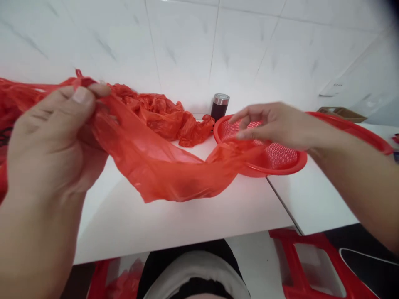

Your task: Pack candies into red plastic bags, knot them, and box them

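A thin red plastic bag [174,178] hangs in a sagging curve between my two hands, above the white table. My left hand [59,128] is closed, pinching the bag's left end between thumb and fingers. At the other end, my right hand [274,126] grips the bag with its index finger and thumb a little apart; its lower fingers are partly hidden. The right end of the bag passes in front of a red mesh basket [289,168], and my right hand is over that basket.
Crumpled red bags [162,112] lie in a heap along the tiled wall, with more at far left. A black tumbler [219,109] with a metal lid stands behind the basket. Another red basket [361,128] and a cardboard tray [339,113] are at right. Below the white table [193,224] is a red stool [311,265].
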`<act>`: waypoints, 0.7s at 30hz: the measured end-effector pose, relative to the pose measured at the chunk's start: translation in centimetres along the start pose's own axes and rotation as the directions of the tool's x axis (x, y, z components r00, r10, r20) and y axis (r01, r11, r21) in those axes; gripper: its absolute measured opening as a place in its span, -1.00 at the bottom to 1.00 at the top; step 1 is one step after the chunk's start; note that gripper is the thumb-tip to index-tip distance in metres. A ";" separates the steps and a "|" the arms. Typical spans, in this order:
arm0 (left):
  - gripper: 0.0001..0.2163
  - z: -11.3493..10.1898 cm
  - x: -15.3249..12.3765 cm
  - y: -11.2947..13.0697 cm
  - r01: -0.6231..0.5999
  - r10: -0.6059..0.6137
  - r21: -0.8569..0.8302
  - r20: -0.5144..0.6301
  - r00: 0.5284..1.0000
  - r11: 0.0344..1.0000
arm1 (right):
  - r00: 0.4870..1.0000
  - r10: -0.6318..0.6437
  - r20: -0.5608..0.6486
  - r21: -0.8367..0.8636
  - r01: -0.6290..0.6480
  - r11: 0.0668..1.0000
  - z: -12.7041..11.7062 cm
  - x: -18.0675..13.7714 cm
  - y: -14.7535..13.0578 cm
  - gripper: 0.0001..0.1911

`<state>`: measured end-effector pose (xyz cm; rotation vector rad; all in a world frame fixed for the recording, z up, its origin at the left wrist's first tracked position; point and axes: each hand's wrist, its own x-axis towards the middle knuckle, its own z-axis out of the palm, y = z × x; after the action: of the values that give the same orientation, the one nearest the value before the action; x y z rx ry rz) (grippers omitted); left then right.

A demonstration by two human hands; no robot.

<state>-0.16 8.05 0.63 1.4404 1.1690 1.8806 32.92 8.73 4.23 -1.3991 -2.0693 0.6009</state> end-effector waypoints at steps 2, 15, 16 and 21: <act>-0.67 0.7 0.7 0.9 -0.112 0.116 -0.052 0.083 0.990 0.992 | 0.997 -0.064 -0.051 0.045 0.066 0.997 -0.8 0.6 -0.4 -0.68; -0.72 -0.9 6.9 1.5 0.129 -0.137 0.047 0.238 0.962 0.991 | 0.944 -0.180 -0.278 -0.199 0.126 0.972 -4.0 7.3 -1.9 -0.94; -0.83 -0.7 6.9 1.5 0.132 -0.130 0.006 0.231 0.964 0.991 | 0.924 -0.193 -0.331 -0.199 0.132 0.971 -4.3 7.6 -2.4 -0.92; -0.83 1.6 6.8 1.8 0.225 -0.177 -0.124 0.312 0.933 0.966 | 0.948 -0.225 -0.226 -0.118 0.203 0.972 -3.9 8.1 -5.4 -0.83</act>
<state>-0.67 13.07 5.81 1.3996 0.9586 1.5163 29.49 14.65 12.20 -1.2079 -2.0392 0.2361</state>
